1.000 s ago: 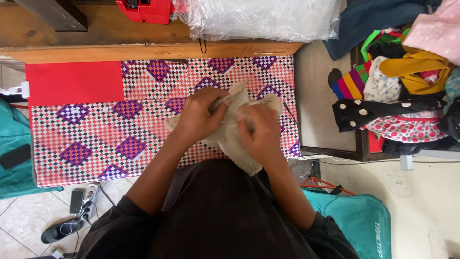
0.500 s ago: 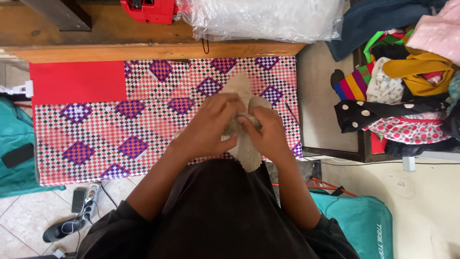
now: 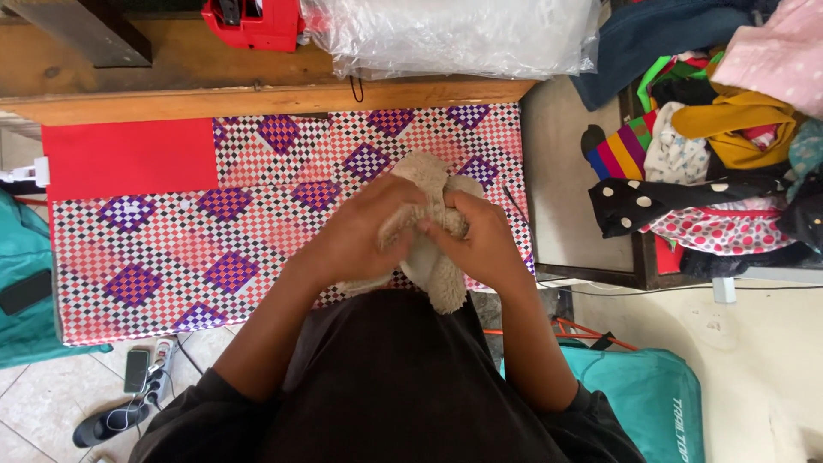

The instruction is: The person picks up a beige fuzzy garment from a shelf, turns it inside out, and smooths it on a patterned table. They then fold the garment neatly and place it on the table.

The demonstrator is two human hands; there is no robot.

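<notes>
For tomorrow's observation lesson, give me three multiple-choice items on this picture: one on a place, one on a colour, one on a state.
1. Where is the heap of mixed clothes?
A. To the right of the checked cloth
B. On the red panel
C. Under the wooden bench

2. What colour is the fuzzy fabric in the hands?
A. Bright green
B. Beige
C. Black

3. How is the fuzzy fabric held?
A. Lying flat, untouched
B. Hanging from one hand
C. Bunched between both hands

Answers: 1 A, the heap sits right of the checked cloth. 2 B, its pile is pale beige. 3 C, the left hand and right hand both clasp it, fingers curled round.
</notes>
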